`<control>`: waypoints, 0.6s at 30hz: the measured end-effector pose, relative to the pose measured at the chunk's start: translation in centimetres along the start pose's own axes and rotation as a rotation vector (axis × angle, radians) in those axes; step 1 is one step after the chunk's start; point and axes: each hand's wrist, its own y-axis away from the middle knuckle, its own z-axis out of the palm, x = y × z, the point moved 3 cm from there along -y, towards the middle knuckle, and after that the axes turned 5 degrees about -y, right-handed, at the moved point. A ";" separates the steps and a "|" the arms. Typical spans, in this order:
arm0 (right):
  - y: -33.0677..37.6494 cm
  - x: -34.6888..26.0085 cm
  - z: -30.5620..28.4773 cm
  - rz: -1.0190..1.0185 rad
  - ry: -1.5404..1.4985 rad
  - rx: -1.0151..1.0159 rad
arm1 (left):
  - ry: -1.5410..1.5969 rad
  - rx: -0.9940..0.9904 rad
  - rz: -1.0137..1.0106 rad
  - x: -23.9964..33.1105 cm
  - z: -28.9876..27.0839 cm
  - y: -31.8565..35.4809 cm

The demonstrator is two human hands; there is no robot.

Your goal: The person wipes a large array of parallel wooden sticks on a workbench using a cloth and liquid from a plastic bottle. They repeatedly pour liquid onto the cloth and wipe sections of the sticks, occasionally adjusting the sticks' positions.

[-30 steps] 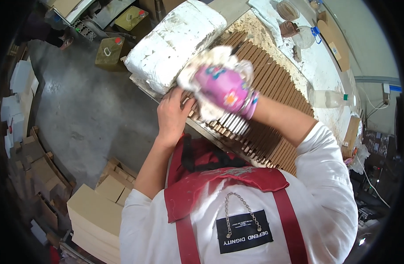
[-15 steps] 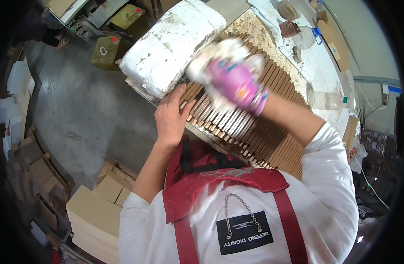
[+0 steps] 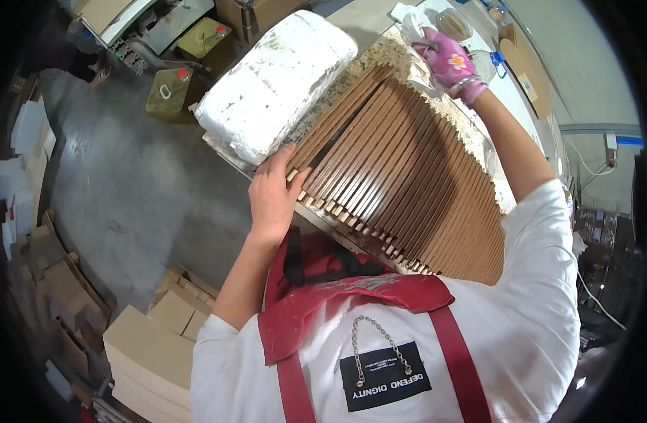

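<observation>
A row of narrow brown wooden strips (image 3: 394,162) lies side by side on the speckled worktop, glossy in the middle. A dark gap separates the leftmost few from the others. My bare left hand (image 3: 270,190) grips the near ends of those leftmost strips, thumb on one side and fingers on the other. Beyond the far right ends of the row, my right hand (image 3: 450,63) wears a pink flowered glove. Its fingers are curled on a crumpled white cloth (image 3: 411,27), partly hidden by the hand.
A white wrapped block (image 3: 274,81) stands left of the strips. Past my right hand are a round clear tub (image 3: 454,25), a clear bottle with a blue cap (image 3: 485,65) and cardboard (image 3: 526,76). Yellowish cans (image 3: 172,95) and cardboard boxes (image 3: 143,352) stand on the floor.
My right hand has moved from over the strips to the far right, beyond their ends, uncovering the row. My left hand has stayed at the near ends.
</observation>
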 end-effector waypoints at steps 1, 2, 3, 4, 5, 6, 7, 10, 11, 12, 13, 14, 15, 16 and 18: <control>0.3 -1.1 -0.2 -0.027 -0.131 -0.092 | 0.016 0.003 -0.027 -0.2 0.0 0.0; 0.9 -2.8 0.2 -0.053 -0.221 -0.148 | 0.033 0.006 -0.053 -0.3 0.0 0.0; 1.5 -4.5 0.5 -0.075 -0.309 -0.203 | 0.050 0.009 -0.074 -0.5 0.1 0.1; 2.3 -5.8 1.1 0.107 -0.299 -0.339 | 0.078 -0.012 -0.092 -0.7 0.3 0.3; 3.2 -6.5 2.5 0.093 -0.245 -0.405 | 0.105 -0.034 -0.111 -1.1 0.6 0.5; 4.1 -6.4 4.1 0.076 -0.191 -0.466 | 0.130 -0.050 -0.127 -1.3 0.8 0.5; 5.0 -6.2 5.1 -0.209 -0.143 -0.199 | 0.128 -0.046 -0.105 -1.1 0.9 0.3; 6.7 -8.3 7.7 -0.146 -0.176 -0.341 | 0.100 -0.013 -0.070 -1.1 1.1 0.4; 8.4 -11.2 8.4 -0.324 -0.152 -0.335 | 0.056 -0.037 -0.087 -1.4 1.2 0.7; 10.3 -13.9 8.8 -0.494 -0.120 -0.315 | 0.020 -0.061 -0.094 -1.9 1.4 0.8; 12.3 -16.6 9.1 -0.657 -0.088 -0.283 | -0.015 -0.085 -0.101 -2.3 1.5 0.8; 13.2 -18.6 8.8 -0.812 -0.077 -0.246 | 0.032 -0.200 -0.098 -2.2 1.2 0.7; 12.8 -19.3 7.4 -0.819 -0.106 -0.356 | 0.090 -0.177 -0.089 -1.9 0.8 0.6; 12.4 -19.8 6.4 -0.828 -0.142 -0.463 | 0.141 -0.153 -0.081 -1.7 0.6 0.4; 11.9 -18.2 8.4 -0.892 -0.167 -0.331 | 0.040 -0.173 -0.131 -1.7 0.4 0.2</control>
